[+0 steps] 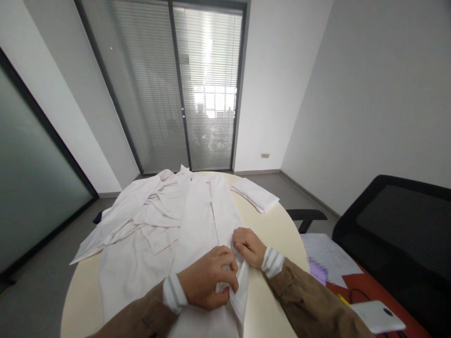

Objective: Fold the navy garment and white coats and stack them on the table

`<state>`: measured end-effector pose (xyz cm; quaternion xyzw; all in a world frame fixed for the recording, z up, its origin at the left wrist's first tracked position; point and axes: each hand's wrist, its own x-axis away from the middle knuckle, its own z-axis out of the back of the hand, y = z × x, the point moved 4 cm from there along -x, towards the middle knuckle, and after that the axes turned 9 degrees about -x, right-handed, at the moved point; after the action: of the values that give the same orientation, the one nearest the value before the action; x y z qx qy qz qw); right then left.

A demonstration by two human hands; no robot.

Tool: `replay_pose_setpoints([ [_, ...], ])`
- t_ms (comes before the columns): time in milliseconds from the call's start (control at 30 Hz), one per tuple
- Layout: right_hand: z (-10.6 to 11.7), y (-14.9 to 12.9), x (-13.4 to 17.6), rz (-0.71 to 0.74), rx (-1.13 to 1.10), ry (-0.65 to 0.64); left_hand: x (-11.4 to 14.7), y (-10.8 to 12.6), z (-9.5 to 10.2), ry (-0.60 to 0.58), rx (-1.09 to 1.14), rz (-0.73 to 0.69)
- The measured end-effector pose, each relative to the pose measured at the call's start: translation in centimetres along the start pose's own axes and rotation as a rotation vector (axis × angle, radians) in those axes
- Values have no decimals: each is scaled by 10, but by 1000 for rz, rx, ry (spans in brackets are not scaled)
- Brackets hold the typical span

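A long white coat (141,267) lies spread over the round table (282,234), its left part loosely crumpled. The right side of the coat is turned inward into a long strip (197,216). My left hand (211,277) is bent over the near part of this strip, thumb and fingers pinching the cloth. Just beyond it and to the right, my right hand (248,246) is closed on the coat's right edge, close to the tabletop. The fingertips of the right hand are partly hidden in the cloth.
A folded white cloth (255,193) lies at the table's far right edge. A black mesh chair (401,225) stands to the right. Papers (331,253), a white device (378,315) and a black cable are on a red surface beside it. Glass doors with blinds (211,94) stand behind.
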<state>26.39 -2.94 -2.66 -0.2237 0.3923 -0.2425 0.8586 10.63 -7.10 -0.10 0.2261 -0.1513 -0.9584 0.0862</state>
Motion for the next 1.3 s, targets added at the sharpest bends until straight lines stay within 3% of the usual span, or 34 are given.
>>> replay_pose_setpoints([
  [167, 6, 5, 2, -51, -137, 145, -3, 31, -8, -74, -175, -133],
  [300, 13, 12, 3, -137, -217, 222, -3, 49, -18, -160, -189, -232],
  [500, 17, 20, 4, -243, -233, 166, -1, 30, -33, -164, -256, -64],
  [667, 16, 26, 5, -307, -170, 116, -4, 27, -26, -123, -280, 92],
  [833, 15, 31, 7, -253, 36, 53, -5, 33, -36, -235, -263, -111],
  [967, 14, 50, 16, -400, 264, -29, -2, 32, -39, -216, -252, -209],
  [1167, 17, 63, 22, -517, 370, -39, 3, 27, -44, -350, -243, -152],
  [1300, 19, 65, 20, -508, 377, -53, 3, 31, -44, -335, -146, -202],
])
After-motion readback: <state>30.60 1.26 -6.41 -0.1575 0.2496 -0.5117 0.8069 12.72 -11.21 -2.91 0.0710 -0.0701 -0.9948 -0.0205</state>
